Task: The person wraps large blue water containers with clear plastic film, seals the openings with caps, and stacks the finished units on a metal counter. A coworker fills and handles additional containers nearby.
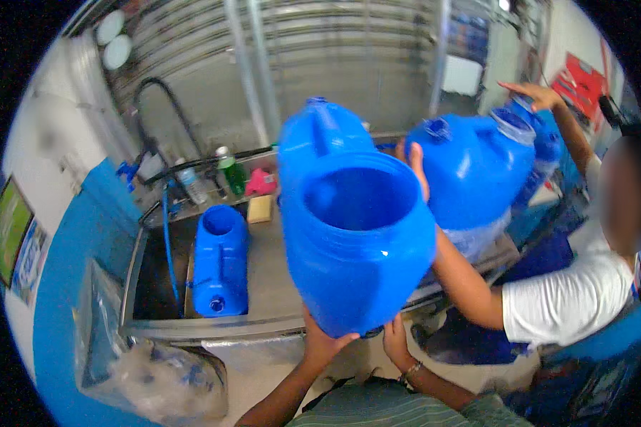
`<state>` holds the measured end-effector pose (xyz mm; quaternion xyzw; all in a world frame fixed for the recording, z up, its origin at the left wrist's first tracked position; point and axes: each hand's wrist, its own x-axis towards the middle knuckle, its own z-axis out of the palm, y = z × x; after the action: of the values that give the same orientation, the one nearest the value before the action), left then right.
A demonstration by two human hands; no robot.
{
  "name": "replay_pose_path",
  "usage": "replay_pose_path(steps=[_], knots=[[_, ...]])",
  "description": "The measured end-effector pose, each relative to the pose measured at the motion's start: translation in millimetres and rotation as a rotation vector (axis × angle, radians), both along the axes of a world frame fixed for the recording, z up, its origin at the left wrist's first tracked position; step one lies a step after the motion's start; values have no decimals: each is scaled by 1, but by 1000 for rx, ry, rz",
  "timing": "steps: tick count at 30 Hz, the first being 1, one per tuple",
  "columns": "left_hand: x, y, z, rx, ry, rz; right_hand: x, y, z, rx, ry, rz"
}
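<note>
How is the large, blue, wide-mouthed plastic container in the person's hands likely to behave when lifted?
The blue plastic container is probably light for its size, since no contents show through its open mouth. It seems stiff, as its rounded wall shows no dent above the left hand and right hand. Its glossy surface may be slippery.

The person wears a grey-green shirt with thin pale stripes (377, 408) and a slim light-toned bracelet (412, 369) on the right wrist (402, 356).

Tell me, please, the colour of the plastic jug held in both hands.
The plastic jug is blue; the head view shows it best.
</note>
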<state>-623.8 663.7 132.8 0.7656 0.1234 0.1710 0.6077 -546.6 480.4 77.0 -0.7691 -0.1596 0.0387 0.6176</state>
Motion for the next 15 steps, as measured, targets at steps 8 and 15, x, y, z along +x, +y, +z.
replay_pose_path(steps=[8, 15], knots=[[-21, 37, -45, -49, -325, 56, -8, 10, 14, -7, -73, -27], [-72, 115, -90, 386, -456, -314, -128, -2, -5, -29, -41, -423]])
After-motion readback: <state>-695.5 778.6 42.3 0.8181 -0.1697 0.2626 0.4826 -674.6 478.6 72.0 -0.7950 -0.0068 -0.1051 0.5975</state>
